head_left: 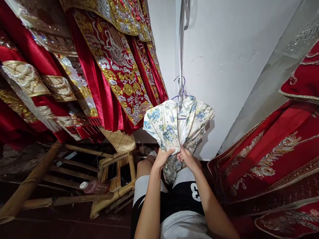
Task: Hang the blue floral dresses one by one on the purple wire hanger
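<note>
**Floral garment (169, 124) hangs at centre, its front edges pinched in both hands**

I have the garment in front of the wall, over the wearer's knees: thin, creased cloth, cream with blue blooms and greenish leaves, short loose sleeves flaring wide, the neck falling in a long V. Its lower part bunches in soft folds between the thighs. My left hand (164, 156) has its grip closed on the cloth at one front edge, thumb on top; my right hand (185, 156), fingers curled, has its grip closed just beside it on the other edge.

A slim purple hanger (184, 92) carries the shoulders, next to a narrow metal upright (181, 56) on the smooth, scuffed white wall (224, 39).

To the left, glossy red robes (119, 66) thick with gold and silver embroidery come right up to the sleeve. Below them I see a bamboo chair (127, 189) with rounded rails and a white-capped bottle (96, 187). On the right, beaded red gowns (269, 159) slant inward, edged in trim. My widest room for moving lies between the right sleeve and those gowns.
</note>
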The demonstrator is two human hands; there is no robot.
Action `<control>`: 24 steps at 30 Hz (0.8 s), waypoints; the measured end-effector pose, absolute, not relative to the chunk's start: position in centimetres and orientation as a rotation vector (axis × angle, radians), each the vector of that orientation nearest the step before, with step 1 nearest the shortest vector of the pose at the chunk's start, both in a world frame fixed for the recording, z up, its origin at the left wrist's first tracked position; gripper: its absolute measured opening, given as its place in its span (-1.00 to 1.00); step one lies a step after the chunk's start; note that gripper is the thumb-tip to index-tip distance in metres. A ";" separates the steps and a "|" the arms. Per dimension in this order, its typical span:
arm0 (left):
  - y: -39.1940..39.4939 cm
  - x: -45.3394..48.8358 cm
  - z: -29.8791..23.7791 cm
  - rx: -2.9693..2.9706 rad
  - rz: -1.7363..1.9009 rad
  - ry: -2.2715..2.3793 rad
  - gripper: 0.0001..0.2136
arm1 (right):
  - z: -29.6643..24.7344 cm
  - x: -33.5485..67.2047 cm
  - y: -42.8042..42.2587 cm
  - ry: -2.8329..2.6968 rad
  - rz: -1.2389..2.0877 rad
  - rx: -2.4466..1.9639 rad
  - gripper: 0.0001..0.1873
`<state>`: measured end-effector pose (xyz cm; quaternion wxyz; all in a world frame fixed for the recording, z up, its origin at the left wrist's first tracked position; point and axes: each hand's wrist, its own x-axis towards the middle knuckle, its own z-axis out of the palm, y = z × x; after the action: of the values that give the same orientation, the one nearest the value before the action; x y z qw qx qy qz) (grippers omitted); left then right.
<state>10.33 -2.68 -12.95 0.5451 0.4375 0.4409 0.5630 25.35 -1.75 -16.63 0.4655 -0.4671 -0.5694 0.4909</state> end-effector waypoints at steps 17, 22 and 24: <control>-3.2 9.4 -13.2 0.751 1.494 1.057 -0.54 | -15.6 27.8 -1.5 -1.419 1.319 -1.062 -0.73; -1.9 4.7 -14.2 0.724 1.762 1.188 -0.56 | -15.5 29.6 -1.2 -1.321 1.349 -1.117 -0.67; -1.6 2.9 -14.7 0.750 1.906 1.271 -0.58 | -15.6 29.9 -1.3 -1.288 1.391 -1.130 -0.67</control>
<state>2.89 -1.64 -14.74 0.3574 0.2907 0.4925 0.7384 29.93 -1.27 -15.56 0.4505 -0.4571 -0.5211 0.5627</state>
